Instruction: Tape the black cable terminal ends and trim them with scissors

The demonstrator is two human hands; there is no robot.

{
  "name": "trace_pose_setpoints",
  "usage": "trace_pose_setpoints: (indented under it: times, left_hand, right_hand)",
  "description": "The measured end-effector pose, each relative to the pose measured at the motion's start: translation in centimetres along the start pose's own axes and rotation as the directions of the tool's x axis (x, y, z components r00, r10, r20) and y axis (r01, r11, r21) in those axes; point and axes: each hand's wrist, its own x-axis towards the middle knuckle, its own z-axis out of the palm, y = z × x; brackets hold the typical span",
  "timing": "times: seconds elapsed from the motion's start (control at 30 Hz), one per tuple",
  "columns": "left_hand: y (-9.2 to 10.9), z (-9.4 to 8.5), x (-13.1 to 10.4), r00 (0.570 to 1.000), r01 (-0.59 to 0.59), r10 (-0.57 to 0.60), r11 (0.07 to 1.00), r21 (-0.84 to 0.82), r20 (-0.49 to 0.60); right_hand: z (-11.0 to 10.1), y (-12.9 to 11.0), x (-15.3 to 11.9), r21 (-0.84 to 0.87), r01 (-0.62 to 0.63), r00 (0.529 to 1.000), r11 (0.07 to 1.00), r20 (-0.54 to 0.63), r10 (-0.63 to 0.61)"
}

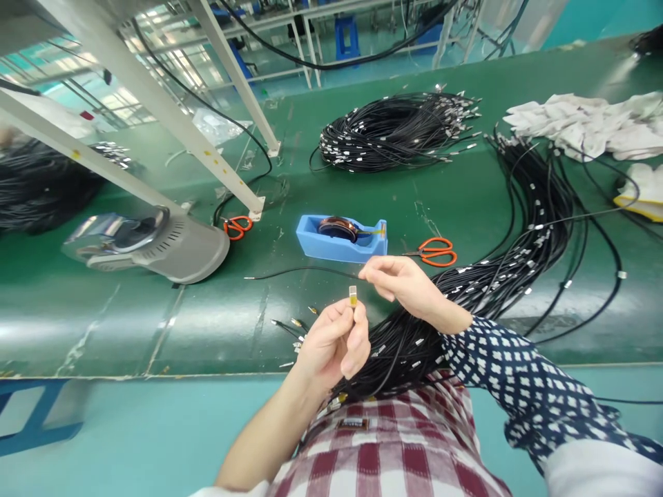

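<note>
My left hand pinches a small metal connector with yellow tape round its lower part, held upright. Just above and to the right, my right hand has thumb and forefinger closed on a thin black cable, whose free end reaches left over the green table. A blue tape dispenser with a roll of amber tape stands behind my hands. Under my right forearm and against my lap lies a thick bundle of black cables with metal ends.
Orange-handled scissors lie right of the dispenser, a second orange pair by the white post. Another cable coil is farther back. A grey machine stands left; white gloves lie at right.
</note>
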Motion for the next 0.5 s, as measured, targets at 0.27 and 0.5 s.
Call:
trace_pose_setpoints:
  times: [0.27,0.5]
  left_hand:
    - [-0.5,-0.9,-0.2,0.998,0.033,-0.03,0.997,0.063,-0.056]
    - [0.2,-2.8,-1.5,0.993,0.033,0.001,0.956,0.292,-0.115]
  right_hand:
    - [1.9,-2.0,-0.6,-0.133,0.046,0.99,0.99,0.14,-0.028]
    - [-0.2,-0.4,-0.6,-0.527,0.124,0.967,0.841,0.255,0.018]
